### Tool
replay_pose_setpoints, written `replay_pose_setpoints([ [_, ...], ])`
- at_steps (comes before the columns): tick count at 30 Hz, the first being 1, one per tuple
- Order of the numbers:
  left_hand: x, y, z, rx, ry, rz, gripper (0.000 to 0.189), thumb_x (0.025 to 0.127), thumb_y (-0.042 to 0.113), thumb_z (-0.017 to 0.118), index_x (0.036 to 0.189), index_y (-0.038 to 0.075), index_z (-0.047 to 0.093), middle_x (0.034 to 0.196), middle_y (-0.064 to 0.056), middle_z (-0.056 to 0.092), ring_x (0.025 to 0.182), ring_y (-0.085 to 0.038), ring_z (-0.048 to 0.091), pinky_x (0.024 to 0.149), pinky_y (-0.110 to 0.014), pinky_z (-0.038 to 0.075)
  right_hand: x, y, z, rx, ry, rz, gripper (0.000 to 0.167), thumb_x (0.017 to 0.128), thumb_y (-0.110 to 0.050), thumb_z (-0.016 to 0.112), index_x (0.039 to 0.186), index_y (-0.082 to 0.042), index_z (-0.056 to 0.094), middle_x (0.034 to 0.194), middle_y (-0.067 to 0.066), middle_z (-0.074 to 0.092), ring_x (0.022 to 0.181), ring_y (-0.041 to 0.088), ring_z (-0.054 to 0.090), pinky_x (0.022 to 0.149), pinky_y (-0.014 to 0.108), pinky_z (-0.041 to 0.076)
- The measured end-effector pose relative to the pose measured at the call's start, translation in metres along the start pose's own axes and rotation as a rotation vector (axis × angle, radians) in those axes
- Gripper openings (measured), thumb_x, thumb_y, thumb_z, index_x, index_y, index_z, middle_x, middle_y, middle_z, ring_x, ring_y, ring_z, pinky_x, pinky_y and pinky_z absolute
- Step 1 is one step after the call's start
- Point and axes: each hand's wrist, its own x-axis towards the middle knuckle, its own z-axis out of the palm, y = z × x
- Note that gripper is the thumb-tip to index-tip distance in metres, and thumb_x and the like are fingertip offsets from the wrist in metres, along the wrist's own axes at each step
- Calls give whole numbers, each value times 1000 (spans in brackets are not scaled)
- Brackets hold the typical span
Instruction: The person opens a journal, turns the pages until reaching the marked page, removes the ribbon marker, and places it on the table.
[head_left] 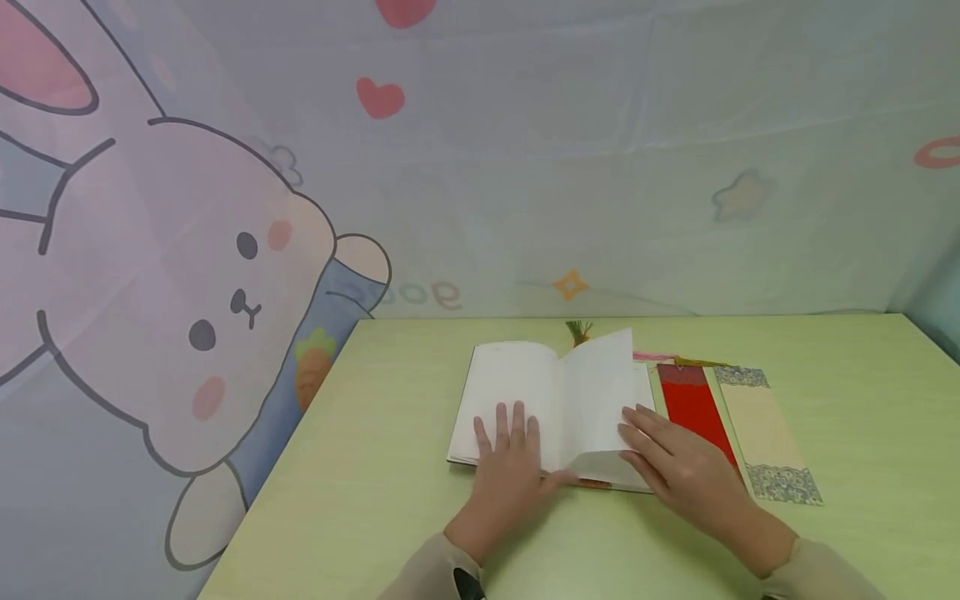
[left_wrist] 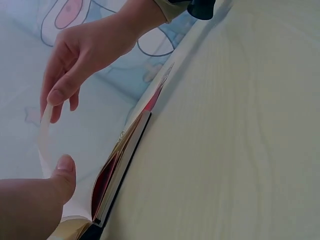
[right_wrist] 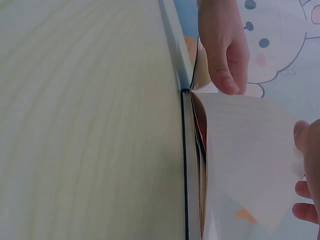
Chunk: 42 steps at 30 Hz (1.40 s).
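An open book with blank white pages lies on the table. My left hand rests on its left page, fingers spread and thumb out toward the spine. With my right hand I pinch the outer edge of a raised page; the left wrist view shows that thumb and fingers on the page edge. Something reddish is tucked between the pages below, mostly hidden. A green and orange tassel sticks out past the book's top edge.
Right of the book lie a red bookmark and a cream bookmark with patterned ends. Pink and olive tassels stretch above them. The light green table meets a printed cloth backdrop with a cartoon rabbit.
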Motion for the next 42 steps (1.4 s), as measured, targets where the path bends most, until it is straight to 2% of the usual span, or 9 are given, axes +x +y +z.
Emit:
replay_pose_setpoints([
  [6,2,5,-4,-20,64,46,84,88,67,37,142,2,34,149,-21,24,137,-37,18,106,-59,11,4,-3,2,9,-21,10,47,100,-38,40,110,-2,68,116,16,63,101,32,62,74,40,50],
  [12,0,4,-10,-54,123,71,83,90,56,47,145,-1,23,151,-24,14,138,-37,12,107,-56,14,2,-2,0,8,-34,24,48,99,-37,40,120,1,61,120,20,59,100,31,62,72,43,51],
  [18,-1,1,-12,-74,259,91,91,87,44,60,145,-5,11,150,-29,4,138,-40,12,104,-57,20,-5,0,-1,16,-82,69,53,99,-41,39,123,2,58,120,18,60,101,31,62,74,46,51],
  [23,-1,-2,-13,-185,347,38,99,80,33,71,143,-10,7,149,-31,-4,137,-43,10,104,-56,20,-16,3,-4,-7,-264,167,61,98,-49,31,124,1,57,116,15,62,101,30,61,77,45,50],
  [27,-1,-6,-9,-216,435,19,107,75,28,77,142,-10,2,147,-32,-13,136,-45,6,103,-56,22,-21,3,-8,-25,-431,248,51,87,-39,63,120,-1,59,110,15,64,96,31,62,75,46,51],
  [30,-2,-10,-7,-109,486,36,110,74,31,77,142,-9,1,144,-37,-15,134,-50,5,100,-60,25,-21,2,-10,-38,-549,290,54,73,-28,78,116,0,62,109,16,64,98,33,62,78,47,50],
  [32,-3,-13,-8,-20,451,30,109,75,36,74,144,-6,1,143,-40,-11,133,-52,6,99,-62,24,-22,2,-12,-36,-625,316,54,74,-32,77,115,0,62,112,17,63,102,34,60,81,48,49],
  [35,-5,-16,-9,63,349,27,104,79,42,69,148,1,4,144,-39,-5,133,-53,5,99,-65,21,-23,3,-14,-15,-733,353,58,76,-39,74,117,0,61,119,19,59,109,37,55,85,50,46],
  [42,-8,-22,-6,65,181,51,74,87,38,59,148,13,26,150,-24,17,134,-49,11,100,-66,18,-30,4,-13,24,-832,402,66,79,-44,70,124,2,56,129,22,52,118,41,47,90,52,42],
])
